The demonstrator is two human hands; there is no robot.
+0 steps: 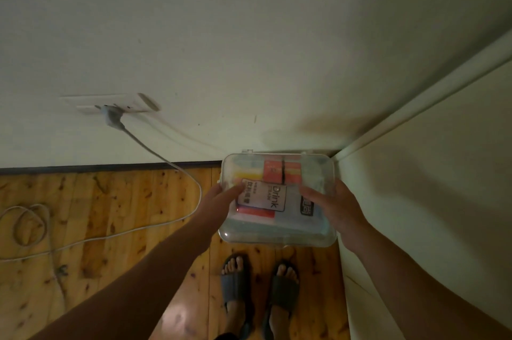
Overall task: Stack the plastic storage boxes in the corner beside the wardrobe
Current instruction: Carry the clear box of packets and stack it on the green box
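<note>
Head view: clear storage box (277,230) in the corner by the wardrobe (429,201).
Left hand (219,201) and right hand (335,204) rest straight fingers on its lid, neither clenched.

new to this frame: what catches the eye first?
A clear plastic storage box packed with colourful packets is in the corner between the wall and the white wardrobe. The left hand and right hand lie on its lid. To the left, a white cable runs from a wall socket down onto the wooden floor, where it coils.
</note>
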